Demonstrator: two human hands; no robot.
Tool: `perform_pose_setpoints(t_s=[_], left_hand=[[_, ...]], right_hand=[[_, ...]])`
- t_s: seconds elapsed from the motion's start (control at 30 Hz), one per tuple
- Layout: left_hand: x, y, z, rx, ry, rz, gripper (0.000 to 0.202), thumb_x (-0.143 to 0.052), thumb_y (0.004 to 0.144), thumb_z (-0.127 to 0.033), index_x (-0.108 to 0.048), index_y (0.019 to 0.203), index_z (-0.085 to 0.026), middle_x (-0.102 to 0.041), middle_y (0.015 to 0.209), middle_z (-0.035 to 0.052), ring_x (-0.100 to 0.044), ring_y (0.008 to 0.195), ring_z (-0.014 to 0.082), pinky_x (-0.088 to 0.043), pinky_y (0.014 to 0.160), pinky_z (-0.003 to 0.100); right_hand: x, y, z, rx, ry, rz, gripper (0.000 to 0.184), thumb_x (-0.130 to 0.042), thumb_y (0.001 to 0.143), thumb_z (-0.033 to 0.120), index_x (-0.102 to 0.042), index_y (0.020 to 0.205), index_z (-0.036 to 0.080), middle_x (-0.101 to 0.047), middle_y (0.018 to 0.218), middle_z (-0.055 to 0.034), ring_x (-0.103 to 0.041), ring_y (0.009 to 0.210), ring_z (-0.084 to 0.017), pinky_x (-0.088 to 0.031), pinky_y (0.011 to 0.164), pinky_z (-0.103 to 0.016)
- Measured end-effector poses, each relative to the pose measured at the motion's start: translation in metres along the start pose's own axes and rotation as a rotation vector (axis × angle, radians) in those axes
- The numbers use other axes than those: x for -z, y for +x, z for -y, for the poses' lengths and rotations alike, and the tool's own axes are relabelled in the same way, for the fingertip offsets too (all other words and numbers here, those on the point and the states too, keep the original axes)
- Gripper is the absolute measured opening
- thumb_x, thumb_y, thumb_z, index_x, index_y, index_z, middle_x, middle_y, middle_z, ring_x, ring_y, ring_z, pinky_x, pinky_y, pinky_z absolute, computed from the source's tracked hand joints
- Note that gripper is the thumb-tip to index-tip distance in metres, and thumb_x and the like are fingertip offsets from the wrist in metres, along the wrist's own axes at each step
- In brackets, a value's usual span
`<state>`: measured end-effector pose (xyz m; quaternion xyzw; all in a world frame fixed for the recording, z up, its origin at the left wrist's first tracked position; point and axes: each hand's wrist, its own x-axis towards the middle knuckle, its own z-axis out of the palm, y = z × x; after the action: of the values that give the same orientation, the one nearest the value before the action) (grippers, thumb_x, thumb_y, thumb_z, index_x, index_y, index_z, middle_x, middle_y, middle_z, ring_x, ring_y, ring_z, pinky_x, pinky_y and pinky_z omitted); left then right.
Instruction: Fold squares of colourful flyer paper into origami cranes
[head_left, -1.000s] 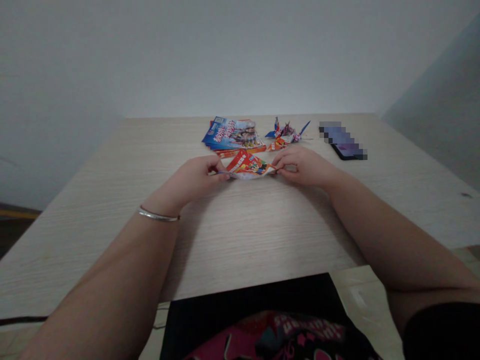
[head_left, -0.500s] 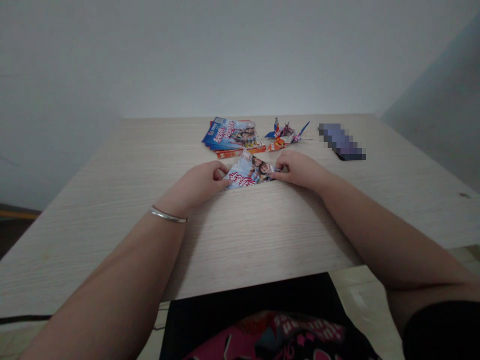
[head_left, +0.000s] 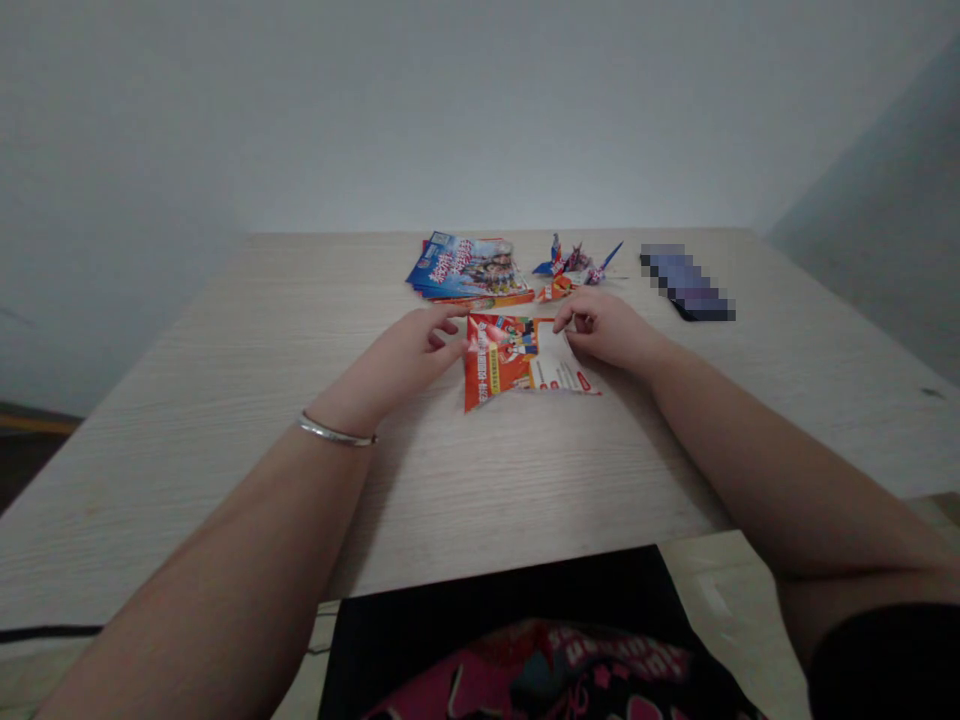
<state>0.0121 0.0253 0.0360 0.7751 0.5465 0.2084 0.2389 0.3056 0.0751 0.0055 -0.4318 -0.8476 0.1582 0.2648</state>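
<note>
A creased sheet of printed paper point(head_left: 514, 360) lies on the table between my hands, its orange-and-white side up and its edges lifting in places. My left hand point(head_left: 409, 355) is at the sheet's left edge, thumb and forefinger apart, the fingertips close against the paper. At the upper right edge, my right hand point(head_left: 611, 330) has its fingers curled, with the forefinger and thumb pinched at the paper. Behind the sheet sits a fanned stack of blue and orange printed flyers point(head_left: 472, 265). Folded paper cranes point(head_left: 574, 262) stand just right of that stack.
A phone point(head_left: 690, 285), partly pixelated, lies at the back right of the pale wooden table point(head_left: 450, 500). The table's far edge meets a light wall point(head_left: 480, 120). Below the near edge are a black surface and patterned cloth point(head_left: 570, 670) at my lap.
The sheet showed its blue, photo-printed side in a folded shape; now its orange-and-white side faces up and it spreads wider toward me. My left fingers have parted; both hands stay nearly in place.
</note>
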Motion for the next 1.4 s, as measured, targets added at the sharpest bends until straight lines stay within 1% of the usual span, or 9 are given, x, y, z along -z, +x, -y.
perform_pose_setpoints(t_s=[0.3, 0.47, 0.6, 0.7, 0.8, 0.93, 1.1, 1.2, 1.4], left_hand=[[-0.010, 0.000, 0.018, -0.384, 0.161, -0.093, 0.068, -0.053, 0.090, -0.010, -0.041, 0.157, -0.017, -0.049, 0.148, 0.0176, -0.052, 0.136, 0.0285, -0.044, 0.118, 0.050], [-0.007, 0.000, 0.023, -0.480, 0.318, -0.091, 0.041, -0.067, 0.083, -0.010, -0.076, 0.121, -0.024, -0.050, 0.150, 0.0118, -0.052, 0.136, 0.0348, -0.043, 0.118, 0.054], [0.001, -0.002, 0.014, -0.591, 0.399, -0.028, 0.031, -0.068, 0.084, -0.011, -0.079, 0.111, -0.022, -0.048, 0.159, 0.0093, -0.043, 0.148, 0.0347, -0.036, 0.123, 0.056], [0.004, -0.003, 0.005, -0.633, 0.442, 0.034, 0.016, -0.066, 0.088, -0.015, -0.079, 0.097, -0.019, -0.060, 0.149, 0.0080, -0.041, 0.150, 0.0330, -0.036, 0.125, 0.054], [0.005, -0.004, -0.003, -0.660, 0.454, 0.125, 0.012, -0.066, 0.089, -0.018, -0.078, 0.086, -0.020, -0.073, 0.132, 0.0047, -0.047, 0.147, 0.0315, -0.035, 0.126, 0.052], [0.003, -0.008, -0.012, -0.592, 0.458, 0.219, 0.018, -0.065, 0.089, -0.020, -0.077, 0.102, -0.018, -0.076, 0.123, 0.0071, -0.062, 0.130, 0.0288, -0.042, 0.119, 0.047], [0.000, -0.012, -0.012, -0.432, 0.443, 0.304, 0.027, -0.059, 0.092, -0.024, -0.072, 0.113, -0.013, -0.072, 0.128, 0.0134, -0.072, 0.108, 0.0272, -0.056, 0.098, 0.041], [-0.001, -0.012, -0.008, -0.419, 0.446, 0.312, 0.024, -0.059, 0.090, -0.022, -0.071, 0.109, -0.014, -0.072, 0.126, 0.0127, -0.072, 0.104, 0.0270, -0.057, 0.093, 0.040], [-0.002, -0.013, -0.006, -0.442, 0.550, 0.258, 0.042, -0.050, 0.099, -0.026, -0.066, 0.137, -0.020, -0.064, 0.142, 0.0159, -0.066, 0.123, 0.0332, -0.051, 0.105, 0.051]], right_hand=[[-0.009, 0.004, -0.001, 0.130, -0.066, 0.028, 0.025, -0.056, 0.083, 0.010, -0.080, 0.084, 0.019, -0.076, 0.100, -0.0111, -0.068, 0.101, -0.025, -0.053, 0.095, -0.045], [-0.006, 0.000, 0.001, 0.102, -0.002, 0.155, 0.034, -0.050, 0.095, 0.017, -0.080, 0.111, 0.022, -0.077, 0.124, -0.0083, -0.065, 0.127, -0.024, -0.047, 0.115, -0.048], [-0.004, -0.002, 0.001, 0.108, -0.013, 0.241, 0.037, -0.061, 0.095, 0.034, -0.074, 0.127, 0.021, -0.068, 0.141, -0.0098, -0.054, 0.142, -0.029, -0.040, 0.121, -0.053], [-0.006, -0.001, 0.001, 0.156, -0.073, 0.257, 0.058, -0.074, 0.087, 0.042, -0.066, 0.139, 0.018, -0.057, 0.153, -0.0153, -0.048, 0.146, -0.034, -0.037, 0.122, -0.057], [-0.010, 0.002, 0.003, 0.209, -0.166, 0.154, 0.064, -0.082, 0.080, 0.038, -0.065, 0.139, 0.018, -0.056, 0.153, -0.0175, -0.051, 0.141, -0.036, -0.039, 0.117, -0.059], [-0.012, 0.006, 0.010, 0.245, -0.251, 0.007, 0.041, -0.078, 0.082, 0.027, -0.073, 0.122, 0.019, -0.069, 0.127, -0.0147, -0.062, 0.117, -0.032, -0.048, 0.102, -0.051], [-0.010, 0.009, 0.014, 0.273, -0.154, 0.176, 0.014, -0.066, 0.090, 0.027, -0.075, 0.097, 0.019, -0.073, 0.090, -0.0077, -0.066, 0.089, -0.022, -0.051, 0.085, -0.038], [-0.008, 0.008, 0.009, 0.263, -0.125, 0.232, 0.022, -0.068, 0.089, 0.031, -0.074, 0.105, 0.018, -0.076, 0.110, -0.0110, -0.068, 0.106, -0.025, -0.051, 0.096, -0.042], [-0.012, 0.007, 0.005, 0.224, -0.204, 0.224, 0.040, -0.065, 0.091, 0.026, -0.069, 0.130, 0.018, -0.063, 0.145, -0.0152, -0.054, 0.137, -0.032, -0.038, 0.117, -0.054]])
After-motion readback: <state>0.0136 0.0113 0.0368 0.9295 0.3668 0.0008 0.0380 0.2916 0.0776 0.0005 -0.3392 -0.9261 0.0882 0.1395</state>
